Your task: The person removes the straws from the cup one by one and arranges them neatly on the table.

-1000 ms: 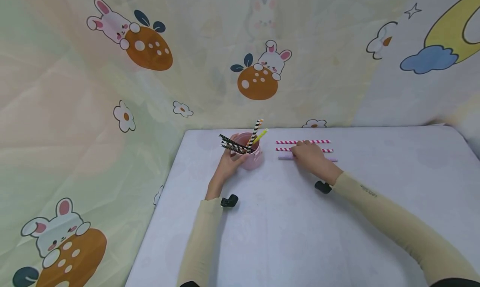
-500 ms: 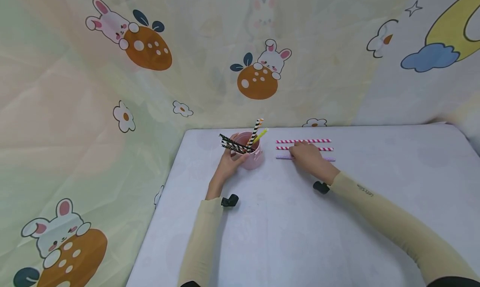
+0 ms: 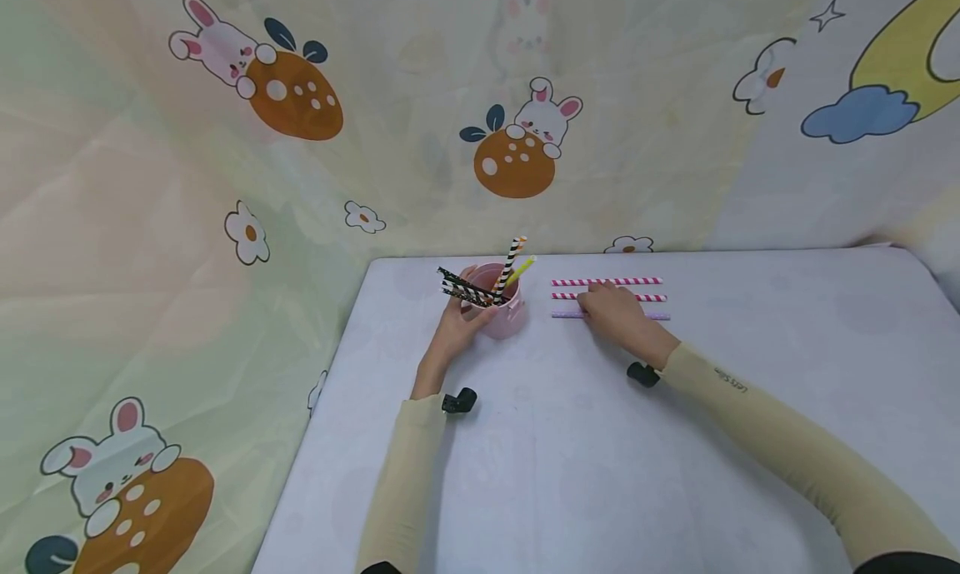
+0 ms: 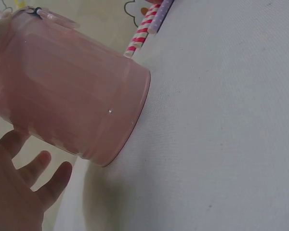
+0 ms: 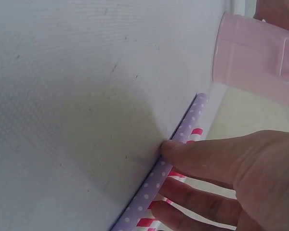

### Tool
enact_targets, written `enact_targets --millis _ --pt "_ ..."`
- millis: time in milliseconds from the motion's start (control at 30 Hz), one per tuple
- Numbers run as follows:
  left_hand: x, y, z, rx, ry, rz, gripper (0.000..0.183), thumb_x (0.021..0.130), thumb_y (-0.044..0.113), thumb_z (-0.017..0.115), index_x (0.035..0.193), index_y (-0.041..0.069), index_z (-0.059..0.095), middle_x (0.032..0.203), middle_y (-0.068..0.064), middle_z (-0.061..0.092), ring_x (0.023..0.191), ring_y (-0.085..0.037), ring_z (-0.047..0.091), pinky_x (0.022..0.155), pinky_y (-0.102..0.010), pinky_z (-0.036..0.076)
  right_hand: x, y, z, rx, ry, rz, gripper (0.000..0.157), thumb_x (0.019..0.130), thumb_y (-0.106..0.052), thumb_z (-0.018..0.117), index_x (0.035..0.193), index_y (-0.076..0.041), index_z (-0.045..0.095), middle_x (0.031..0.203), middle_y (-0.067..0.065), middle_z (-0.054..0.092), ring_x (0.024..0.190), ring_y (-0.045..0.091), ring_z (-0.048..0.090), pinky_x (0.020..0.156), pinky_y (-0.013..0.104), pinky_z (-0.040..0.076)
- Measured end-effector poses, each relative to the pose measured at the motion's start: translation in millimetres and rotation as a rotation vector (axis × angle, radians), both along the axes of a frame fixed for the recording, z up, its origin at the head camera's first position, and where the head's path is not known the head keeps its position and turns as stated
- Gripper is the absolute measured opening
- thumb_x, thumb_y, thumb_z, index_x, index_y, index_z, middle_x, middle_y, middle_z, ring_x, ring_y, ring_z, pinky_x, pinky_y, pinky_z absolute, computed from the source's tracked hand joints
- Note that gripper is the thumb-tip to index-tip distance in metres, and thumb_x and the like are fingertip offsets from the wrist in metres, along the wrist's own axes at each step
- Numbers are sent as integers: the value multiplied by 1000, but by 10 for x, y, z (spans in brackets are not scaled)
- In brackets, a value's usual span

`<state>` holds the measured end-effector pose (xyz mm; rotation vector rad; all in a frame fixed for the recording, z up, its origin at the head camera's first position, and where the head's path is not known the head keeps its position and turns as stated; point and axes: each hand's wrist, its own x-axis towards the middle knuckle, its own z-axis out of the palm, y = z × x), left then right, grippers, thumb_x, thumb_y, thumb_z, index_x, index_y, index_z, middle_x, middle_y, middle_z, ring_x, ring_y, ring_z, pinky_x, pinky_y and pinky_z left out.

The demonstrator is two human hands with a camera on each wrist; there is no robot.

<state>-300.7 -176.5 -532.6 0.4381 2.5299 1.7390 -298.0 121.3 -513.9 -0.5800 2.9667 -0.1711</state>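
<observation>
My left hand [image 3: 452, 331] grips a pink plastic cup [image 3: 504, 324] near the back edge of the table, thumb on the near side. Out of the cup lean several black patterned paper straws [image 3: 463, 289], a black-and-white striped straw [image 3: 510, 267] and a yellow one [image 3: 522, 271]. To the right, my right hand [image 3: 621, 317] pinches a purple straw with white dots [image 5: 145, 192]. Its thumb lies on the near side, while the other fingers reach over beside the straws behind. Two pink-and-white striped straws [image 3: 649, 297] lie just beyond, parallel to the purple one.
A white-covered table [image 3: 555, 457] extends beneath both arms. Behind it hangs a cloth backdrop [image 3: 420, 99] printed with rabbits, flowers and a moon. A small black device [image 3: 459, 401] sits at the left wrist, another [image 3: 642, 374] at the right.
My right hand has shifted slightly left, and the purple straw has slid left with it. The left hand and the cup have stayed in place.
</observation>
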Motion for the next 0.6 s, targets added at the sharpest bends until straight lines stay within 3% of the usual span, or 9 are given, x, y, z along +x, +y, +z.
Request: enact_targets --millis 267,600 --pt "-3 -4 -60 4 26 39 85 88 41 75 157 35 27 155 -3 43 140 -25 46 115 -50 40 -11 0 -25 -13 -21 -20 24 96 -14 67 117 -3 70 108 16 70 106 34 64 92 51 55" --pt "13 -4 -55 1 10 49 90 83 59 74 157 36 28 155 -3 44 140 -25 46 115 -51 40 -19 11 -29 -23 -33 -27 25 94 -14 69 116 -2 70 106 15 69 100 32 63 87 47 56"
